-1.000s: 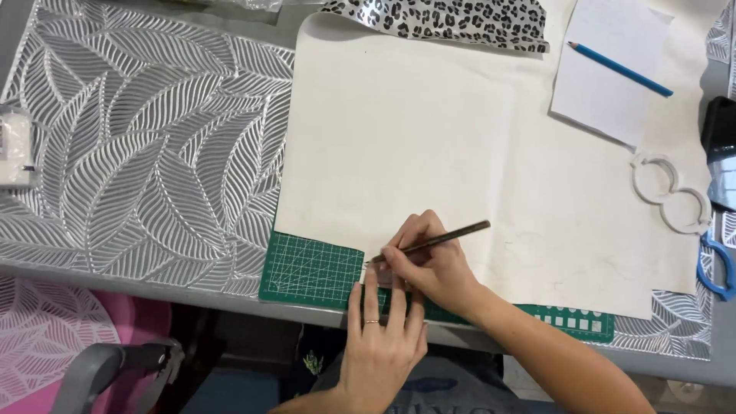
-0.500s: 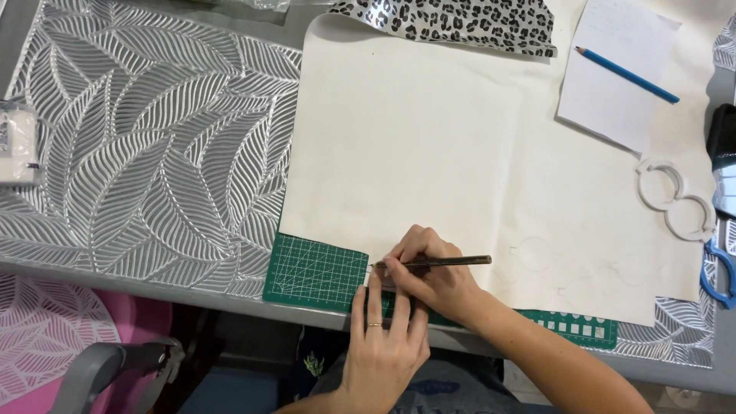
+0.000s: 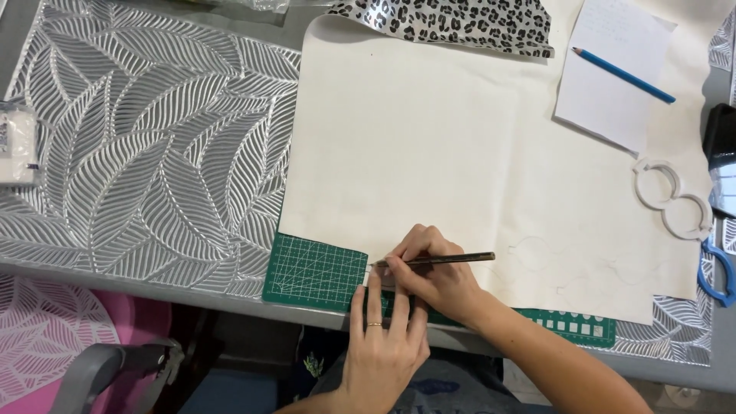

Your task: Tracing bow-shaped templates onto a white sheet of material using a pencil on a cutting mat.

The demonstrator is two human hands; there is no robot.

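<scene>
A large cream sheet (image 3: 460, 161) lies across a green cutting mat (image 3: 314, 272) at the table's near edge. My right hand (image 3: 437, 276) grips a dark thin pencil-like tool (image 3: 441, 261), its tip touching the sheet's lower left edge over the mat. My left hand (image 3: 383, 341) lies flat just below, fingers together, pressing down on the sheet's edge and the mat. It wears a ring. Faint curved outlines (image 3: 583, 264) are drawn on the sheet to the right of my hands.
A silver leaf-pattern table cover (image 3: 146, 153) spreads to the left. Leopard-print material (image 3: 452, 19) lies at the top. A white paper (image 3: 609, 73) with a blue pencil (image 3: 622, 74) sits top right, a white double-ring template (image 3: 673, 199) and blue-handled scissors (image 3: 717, 276) at right.
The tool in my right hand has tilted from pointing up-right to nearly level. Both hands stay at the sheet's lower edge, and the view has shifted slightly.
</scene>
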